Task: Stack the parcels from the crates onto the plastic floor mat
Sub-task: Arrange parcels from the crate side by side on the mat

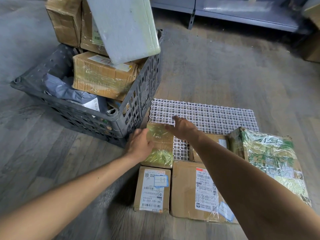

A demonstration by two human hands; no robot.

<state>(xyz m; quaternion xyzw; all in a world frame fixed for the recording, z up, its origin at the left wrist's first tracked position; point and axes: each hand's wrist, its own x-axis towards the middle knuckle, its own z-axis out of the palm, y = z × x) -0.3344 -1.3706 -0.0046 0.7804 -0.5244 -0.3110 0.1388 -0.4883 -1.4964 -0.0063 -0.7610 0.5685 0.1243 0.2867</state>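
Left grip [139,144] lies flat against the left side of the taped box [161,148], fingers loose, not curled round it. Right grip [181,127] is spread over the box's far edge. Box sits at the left edge of the white grid mat [216,116], labelled box [152,187] just behind it, gray crate [138,94] of parcels beside.

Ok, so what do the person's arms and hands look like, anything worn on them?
The left forearm and right forearm are bare, with no sleeves in view. The left hand and right hand wear no gloves; no watch, bracelet or ring is visible.
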